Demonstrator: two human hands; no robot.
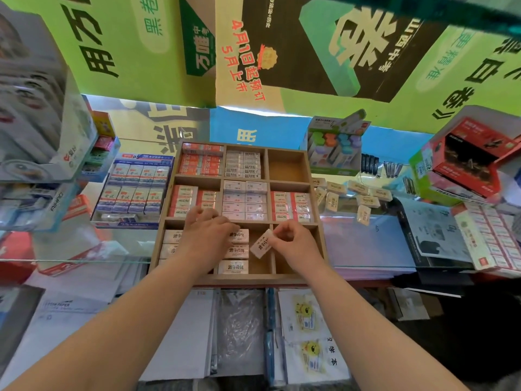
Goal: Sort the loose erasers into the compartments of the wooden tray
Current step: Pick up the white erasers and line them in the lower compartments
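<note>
Pinches one eraser (262,244) by its end in the right hand (290,241), just left of that hand above a tray (239,278) slot, rests the left hand (208,235) on packed erasers (233,267) with grip unclear; looks light, firm and slick, so probably best held softly by the long sides.

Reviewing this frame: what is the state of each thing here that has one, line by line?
wooden tray: flat on the counter, most compartments filled
top-right compartment: empty
bottom-middle compartment: partly filled, gap on its right side
held eraser: tilted, above that gap
right hand: pinching the held eraser
left hand: over the tray's left side, grip unclear
loose erasers: scattered right of the tray, unsorted
</note>
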